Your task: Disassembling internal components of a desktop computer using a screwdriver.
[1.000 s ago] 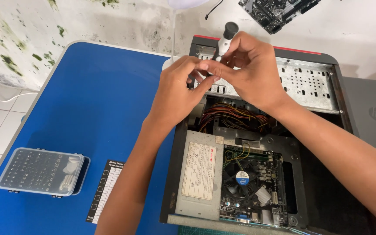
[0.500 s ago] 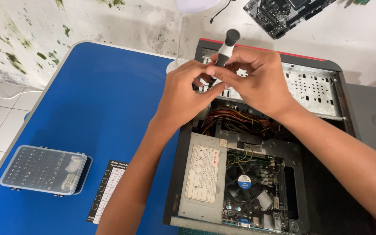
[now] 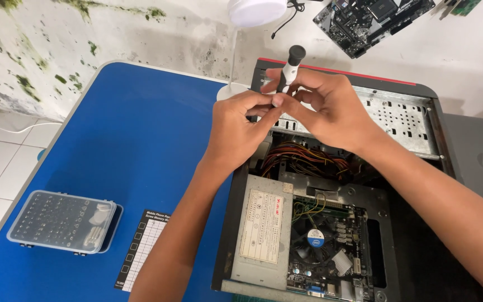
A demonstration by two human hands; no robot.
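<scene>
Both hands meet above the open black computer case (image 3: 420, 89). My right hand (image 3: 331, 109) grips a small screwdriver (image 3: 292, 64) with a white shaft and black cap, held upright, cap sticking up above the fingers. My left hand (image 3: 241, 128) pinches at the screwdriver's lower end with thumb and forefinger; the tip is hidden by the fingers. Below the hands lie coloured power cables (image 3: 303, 156), the grey power supply (image 3: 264, 226) and the motherboard with its round fan (image 3: 315, 239).
The case lies on a blue table (image 3: 113, 151). A clear plastic bit box (image 3: 62, 222) and a black-and-white screw mat (image 3: 143, 249) sit at front left. A white lamp base (image 3: 231, 92) stands behind; a loose circuit board (image 3: 373, 19) and closed grey laptop (image 3: 479, 165) lie nearby.
The view has shifted slightly and the hands with the screwdriver sit a little lower and more central; the grip on the screwdriver stays the same.
</scene>
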